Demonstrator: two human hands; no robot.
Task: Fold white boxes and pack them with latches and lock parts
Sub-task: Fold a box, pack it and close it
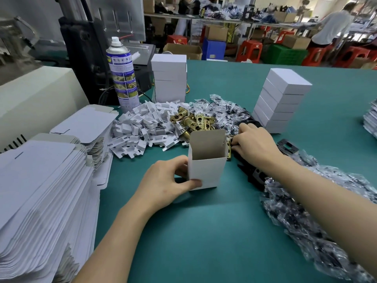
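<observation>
The left hand [163, 180] pinches the box [207, 170] upright, thumb in front, steadying its open mouth for loading. The right hand [255, 144] curls over latches [192, 121] beside it; I can't tell if it grasps one.

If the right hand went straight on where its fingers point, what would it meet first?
The right hand would most likely meet the brass latches first, one lying right beside the open white box; depth is hard to judge.

Bare left hand [163, 180] lower centre of frame, bare right hand [255, 144] right of centre. Forearms uncovered all the way to the bottom and right edges. Left thumbnail trimmed short, plain.
</observation>
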